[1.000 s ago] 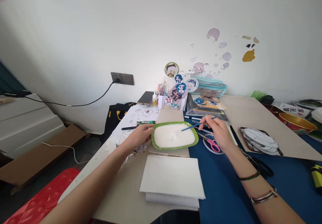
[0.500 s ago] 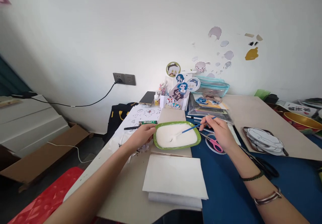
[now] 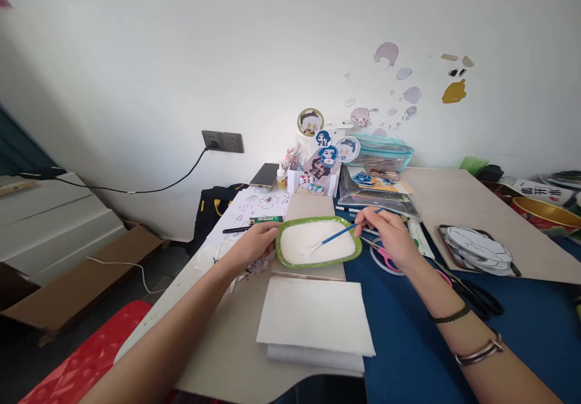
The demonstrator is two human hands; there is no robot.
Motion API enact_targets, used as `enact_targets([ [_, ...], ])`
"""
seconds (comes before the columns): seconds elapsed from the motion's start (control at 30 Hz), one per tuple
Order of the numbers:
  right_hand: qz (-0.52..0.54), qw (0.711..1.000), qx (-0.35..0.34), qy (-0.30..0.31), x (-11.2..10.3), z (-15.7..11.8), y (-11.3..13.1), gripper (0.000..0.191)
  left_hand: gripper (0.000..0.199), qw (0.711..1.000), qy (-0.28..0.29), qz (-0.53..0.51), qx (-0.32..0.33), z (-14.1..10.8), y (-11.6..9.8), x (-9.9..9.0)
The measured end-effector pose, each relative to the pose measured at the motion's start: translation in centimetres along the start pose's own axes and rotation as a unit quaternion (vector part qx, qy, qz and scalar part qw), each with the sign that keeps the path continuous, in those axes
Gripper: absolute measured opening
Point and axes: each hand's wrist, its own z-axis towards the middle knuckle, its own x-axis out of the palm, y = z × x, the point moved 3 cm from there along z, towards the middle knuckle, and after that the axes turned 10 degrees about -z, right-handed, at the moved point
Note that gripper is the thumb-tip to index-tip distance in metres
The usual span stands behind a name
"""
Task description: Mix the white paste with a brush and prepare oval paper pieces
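Observation:
A green-rimmed tray point(image 3: 318, 265) with a smooth white filling stands in the middle of the table. My left hand point(image 3: 258, 244) grips its left rim, thumb and fingers closed on it. Between the fingers of my right hand point(image 3: 385, 231) is a thin blue paintbrush point(image 3: 340, 233), slanting down to the left. The brush tip meets the white surface near the tray's centre. Sheets of white paper point(image 3: 315, 316) lie in front of the tray. Pink-handled scissors point(image 3: 385, 256) lie partly beneath my right hand.
Black-handled scissors point(image 3: 483, 298) and a stack of paper cut-outs point(image 3: 481, 250) lie to the right. Behind the tray are a small glue bottle point(image 3: 281, 178), a phone point(image 3: 264, 175) and a teal-edged pouch point(image 3: 381, 152). A black pen point(image 3: 236, 230) rests at the left.
My right hand has shifted slightly left, and the brush tip has moved a little across the white surface. A dark mark seen there before no longer shows. My left hand stays on the rim.

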Motion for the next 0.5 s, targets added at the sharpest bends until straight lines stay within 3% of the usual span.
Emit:
enact_targets([
  [0.07, 0.0, 1.0, -0.002, -0.017, -0.2, 0.0, 0.08, 0.032, 0.021, 1.0, 0.001, -0.003, -0.001, -0.02, -0.02, 0.01],
  [0.17, -0.021, 0.999, -0.018, 0.034, 0.1, -0.01, 0.4, 0.035, 0.022, 1.0, 0.004, -0.008, -0.001, -0.01, -0.04, 0.01],
  [0.3, -0.017, 1.0, 0.002, -0.022, -0.27, 0.07, 0.36, 0.033, 0.021, 1.0, 0.008, -0.015, -0.006, 0.03, 0.04, 0.0],
  [0.43, -0.026, 0.999, -0.007, 0.042, 0.01, 0.16, 0.26, 0.036, 0.022, 1.0, 0.01, -0.023, -0.008, 0.02, 0.15, 0.02],
  [0.5, -0.025, 1.0, 0.011, 0.0, -0.3, 0.21, 0.14, 0.035, 0.023, 1.0, 0.011, -0.026, -0.008, 0.01, 0.17, 0.03],
])
